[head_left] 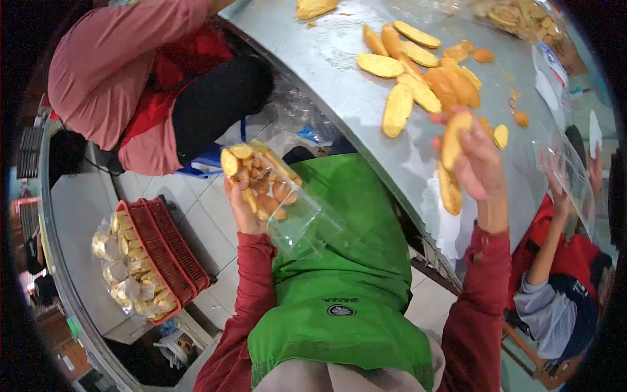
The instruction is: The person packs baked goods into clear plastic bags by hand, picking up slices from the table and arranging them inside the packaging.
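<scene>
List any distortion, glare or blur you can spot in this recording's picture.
Head view: wide-angle bending, with black rounded corners; pale glare across the metal table; the right hand looks slightly smeared, perhaps from motion; reflections on the clear box make its edges hard to trace; the red basket still reads well.

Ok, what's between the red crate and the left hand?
Pale floor tiles show between the red crate and the left hand in the head view; I see nothing on them.

Evenly bright; soft glare on metal; curved, dark edges; hands blurred.
</scene>
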### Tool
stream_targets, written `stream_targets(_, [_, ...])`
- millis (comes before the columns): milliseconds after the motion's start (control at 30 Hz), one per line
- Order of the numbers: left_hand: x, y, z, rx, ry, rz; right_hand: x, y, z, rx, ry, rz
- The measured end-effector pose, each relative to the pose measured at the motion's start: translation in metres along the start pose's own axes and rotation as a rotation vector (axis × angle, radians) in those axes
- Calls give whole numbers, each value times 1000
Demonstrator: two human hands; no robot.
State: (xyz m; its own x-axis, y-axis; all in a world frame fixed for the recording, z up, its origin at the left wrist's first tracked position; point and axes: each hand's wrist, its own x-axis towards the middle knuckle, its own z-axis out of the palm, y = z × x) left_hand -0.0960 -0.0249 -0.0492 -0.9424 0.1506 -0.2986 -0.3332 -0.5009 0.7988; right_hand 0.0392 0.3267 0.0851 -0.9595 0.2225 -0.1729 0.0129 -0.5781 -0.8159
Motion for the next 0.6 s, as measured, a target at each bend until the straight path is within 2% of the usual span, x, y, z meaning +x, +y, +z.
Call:
stream_targets(67, [0,-3,5,-33,-17,39,-15,3,11,-99,48,3])
stream_targets(200, [3,-7,3,-55,123,56,-49,35,55,-305,101,6])
stream_targets(233, [4,-7,3,-42,129,37,-60,38,67,-183,85,117])
stream_targets(333, [1,-1,11,-41,101,16,-72,59,88,237,-76,245])
stream_targets(433, [1,-2,12,-37,106,6,-85,83,96,163,-74,257])
stream_targets(533, [0,-5,11,-38,104,9,-90,113,93,-426,-62,230])
stream_targets(567, [0,-7,12,-40,108,11,-89,119,99,-686,-65,97])
stream_targets(600, [0,-9,12,-26,127,4,-85,119,111,-782,-38,68])
